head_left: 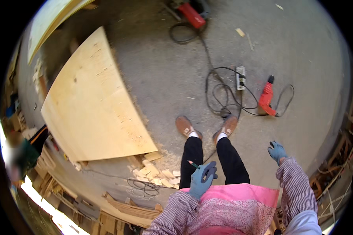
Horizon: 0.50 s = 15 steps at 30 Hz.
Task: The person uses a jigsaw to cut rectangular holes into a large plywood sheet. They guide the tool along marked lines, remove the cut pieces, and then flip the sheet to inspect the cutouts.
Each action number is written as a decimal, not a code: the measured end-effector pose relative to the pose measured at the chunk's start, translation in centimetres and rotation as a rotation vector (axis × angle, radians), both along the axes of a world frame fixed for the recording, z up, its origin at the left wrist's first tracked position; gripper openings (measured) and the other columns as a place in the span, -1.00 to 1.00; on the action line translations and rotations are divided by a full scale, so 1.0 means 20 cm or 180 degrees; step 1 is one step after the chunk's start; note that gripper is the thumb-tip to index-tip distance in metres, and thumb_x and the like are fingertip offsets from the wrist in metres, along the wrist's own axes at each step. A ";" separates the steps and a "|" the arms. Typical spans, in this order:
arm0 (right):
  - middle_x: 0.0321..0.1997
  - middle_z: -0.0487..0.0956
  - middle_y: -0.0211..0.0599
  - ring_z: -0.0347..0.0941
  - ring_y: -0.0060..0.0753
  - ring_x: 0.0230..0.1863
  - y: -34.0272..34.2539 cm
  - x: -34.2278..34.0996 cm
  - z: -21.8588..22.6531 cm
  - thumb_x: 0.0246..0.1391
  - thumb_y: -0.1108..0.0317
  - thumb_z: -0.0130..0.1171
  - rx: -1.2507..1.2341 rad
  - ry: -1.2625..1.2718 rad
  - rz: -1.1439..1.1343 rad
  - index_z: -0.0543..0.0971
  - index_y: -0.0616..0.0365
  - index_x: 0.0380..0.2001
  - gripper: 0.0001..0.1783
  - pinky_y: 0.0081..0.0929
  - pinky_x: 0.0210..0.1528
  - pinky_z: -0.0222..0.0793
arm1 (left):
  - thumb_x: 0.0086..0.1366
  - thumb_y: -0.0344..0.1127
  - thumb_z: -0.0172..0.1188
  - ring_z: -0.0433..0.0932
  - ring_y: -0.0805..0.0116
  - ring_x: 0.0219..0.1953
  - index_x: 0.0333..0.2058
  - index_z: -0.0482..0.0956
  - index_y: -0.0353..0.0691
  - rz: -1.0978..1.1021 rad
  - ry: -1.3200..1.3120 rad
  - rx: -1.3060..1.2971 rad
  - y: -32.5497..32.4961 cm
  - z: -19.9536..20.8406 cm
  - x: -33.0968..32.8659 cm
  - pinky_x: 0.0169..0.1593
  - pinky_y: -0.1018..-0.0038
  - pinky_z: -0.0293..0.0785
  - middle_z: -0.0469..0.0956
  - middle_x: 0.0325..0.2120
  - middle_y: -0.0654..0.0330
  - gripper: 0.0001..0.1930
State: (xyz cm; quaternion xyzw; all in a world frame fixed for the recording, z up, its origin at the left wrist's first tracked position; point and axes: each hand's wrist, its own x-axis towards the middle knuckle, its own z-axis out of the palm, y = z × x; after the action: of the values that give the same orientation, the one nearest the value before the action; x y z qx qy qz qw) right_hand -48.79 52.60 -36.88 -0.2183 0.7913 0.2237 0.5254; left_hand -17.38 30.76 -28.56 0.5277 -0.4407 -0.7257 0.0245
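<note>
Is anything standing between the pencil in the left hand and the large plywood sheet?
Nothing visible blocks the way from the pencil in the left hand to the plywood sheet. The left trouser leg, sawdust and wood scraps all appear lower down.

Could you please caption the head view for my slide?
Gloved left hand holding a pencil, right hand empty; wooden board at left, red drill ahead.

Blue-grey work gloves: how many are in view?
2: one on the left hand, holding a slim green pencil; one on the right hand, over the grey floor. Others may be hidden.
</note>
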 end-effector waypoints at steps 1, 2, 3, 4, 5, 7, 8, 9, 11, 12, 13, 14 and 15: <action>0.05 0.32 -0.14 0.20 -0.17 0.09 -0.01 0.06 0.05 -0.07 0.13 -0.02 -0.0246 -0.0009 -0.0016 0.39 0.10 -0.07 -0.52 -0.32 0.10 0.11 | 0.18 -0.56 -0.08 0.51 0.47 -0.48 -0.12 0.38 -0.34 -0.0017 -0.0005 0.0080 -0.01 0.01 0.01 -0.39 0.62 0.43 0.47 -0.42 0.13 -0.74; 0.04 0.34 -0.13 0.21 -0.17 0.09 -0.03 0.11 0.08 -0.06 0.14 -0.02 -0.0485 -0.0035 -0.0031 0.41 0.10 -0.09 -0.55 -0.31 0.10 0.11 | 0.18 -0.55 -0.08 0.50 0.47 -0.47 -0.12 0.38 -0.34 -0.0020 -0.0014 0.0166 -0.03 0.04 0.03 -0.39 0.62 0.43 0.47 -0.42 0.14 -0.73; 0.02 0.36 -0.14 0.23 -0.16 0.07 -0.15 0.16 0.16 -0.06 0.16 -0.01 -0.0635 -0.0209 -0.0130 0.42 0.10 -0.10 -0.57 -0.33 0.09 0.13 | 0.08 -0.59 -0.04 0.52 0.45 -0.45 -0.10 0.38 -0.31 0.0153 0.0088 0.0311 -0.10 0.12 0.04 -0.36 0.59 0.45 0.47 -0.43 0.14 -0.66; 0.00 0.38 -0.14 0.25 -0.16 0.05 -0.29 0.22 0.25 -0.06 0.18 0.01 -0.0783 -0.0366 -0.0222 0.43 0.10 -0.12 -0.59 -0.34 0.08 0.14 | 0.11 -0.57 -0.05 0.50 0.49 -0.45 -0.12 0.40 -0.31 0.0477 0.0174 0.0519 -0.16 0.18 0.05 -0.37 0.60 0.46 0.47 -0.43 0.16 -0.69; -0.02 0.40 -0.14 0.28 -0.15 0.03 -0.41 0.29 0.33 -0.06 0.20 0.02 -0.0902 -0.0490 -0.0318 0.44 0.11 -0.13 -0.61 -0.35 0.07 0.15 | 0.13 -0.55 -0.06 0.49 0.51 -0.49 -0.17 0.42 -0.32 0.0744 0.0224 0.0577 -0.20 0.23 0.08 -0.41 0.61 0.46 0.47 -0.45 0.18 -0.74; -0.18 0.48 -0.21 0.38 -0.28 -0.16 -0.60 0.41 0.41 -0.07 0.28 0.05 -0.1659 -0.0601 -0.0403 0.47 0.14 -0.17 -0.65 -0.47 -0.12 0.27 | 0.15 -0.51 -0.05 0.46 0.54 -0.56 -0.27 0.44 -0.33 0.1158 0.0172 0.0688 -0.25 0.32 0.14 -0.51 0.63 0.43 0.47 -0.51 0.20 -0.83; -0.26 0.51 -0.25 0.43 -0.35 -0.26 -0.67 0.46 0.43 -0.08 0.32 0.06 -0.2033 -0.0664 -0.0456 0.48 0.15 -0.19 -0.68 -0.52 -0.21 0.32 | 0.16 -0.49 -0.05 0.44 0.56 -0.60 -0.32 0.45 -0.32 0.1301 0.0093 0.0754 -0.26 0.36 0.19 -0.57 0.64 0.40 0.47 -0.54 0.22 -0.87; -0.32 0.50 -0.33 0.39 -0.46 -0.34 -0.74 0.50 0.48 -0.06 0.35 0.06 -0.1903 -0.0801 -0.0848 0.48 0.14 -0.19 -0.70 -0.58 -0.29 0.29 | 0.17 -0.47 -0.05 0.42 0.58 -0.64 -0.37 0.45 -0.32 0.1438 0.0044 0.0854 -0.26 0.39 0.24 -0.62 0.64 0.37 0.47 -0.58 0.24 -0.89; -0.28 0.50 -0.35 0.39 -0.50 -0.30 -0.97 0.58 0.72 -0.05 0.38 0.05 -0.1531 -0.1000 -0.1558 0.48 0.15 -0.18 -0.71 -0.60 -0.24 0.27 | 0.19 -0.38 -0.04 0.35 0.59 -0.69 -0.43 0.43 -0.28 0.1412 -0.0014 0.0934 -0.26 0.47 0.34 -0.69 0.66 0.26 0.46 -0.62 0.24 -0.88; -0.19 0.52 -0.30 0.42 -0.44 -0.18 -1.08 0.63 0.83 -0.05 0.40 0.05 -0.1284 -0.1103 -0.1842 0.47 0.16 -0.17 -0.69 -0.56 -0.10 0.28 | 0.21 -0.34 -0.04 0.32 0.60 -0.72 -0.46 0.42 -0.27 0.1420 -0.0050 0.0962 -0.24 0.53 0.39 -0.73 0.66 0.21 0.45 -0.64 0.24 -0.85; -0.22 0.52 -0.35 0.41 -0.55 -0.24 -1.12 0.66 0.89 -0.04 0.42 0.03 -0.1381 -0.1147 -0.1766 0.46 0.21 -0.17 -0.70 -0.61 -0.15 0.29 | 0.22 -0.26 -0.03 0.27 0.62 -0.77 -0.46 0.44 -0.23 0.1431 -0.0046 0.0871 -0.24 0.58 0.44 -0.76 0.68 0.13 0.44 -0.69 0.27 -0.81; -0.23 0.52 -0.34 0.41 -0.53 -0.26 -1.08 0.66 0.87 -0.04 0.43 0.03 -0.1637 -0.1246 -0.1626 0.47 0.24 -0.18 -0.71 -0.59 -0.17 0.30 | 0.22 -0.23 -0.02 0.27 0.62 -0.77 -0.47 0.44 -0.23 0.1525 -0.0126 0.0848 -0.25 0.64 0.49 -0.76 0.68 0.13 0.44 -0.70 0.27 -0.80; -0.23 0.52 -0.33 0.41 -0.53 -0.25 -1.09 0.68 0.91 -0.05 0.43 0.03 -0.1710 -0.1341 -0.1585 0.48 0.25 -0.20 -0.71 -0.58 -0.16 0.30 | 0.22 -0.20 -0.02 0.26 0.62 -0.78 -0.47 0.44 -0.22 0.1627 -0.0232 0.0803 -0.26 0.70 0.55 -0.76 0.68 0.13 0.44 -0.71 0.27 -0.78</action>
State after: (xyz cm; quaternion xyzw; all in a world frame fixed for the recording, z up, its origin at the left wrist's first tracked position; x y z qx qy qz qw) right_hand -35.23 30.82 -18.68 -0.1906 0.7254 -0.1739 0.6382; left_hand -6.45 25.62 -14.50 0.6463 -0.2002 -0.7257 0.1249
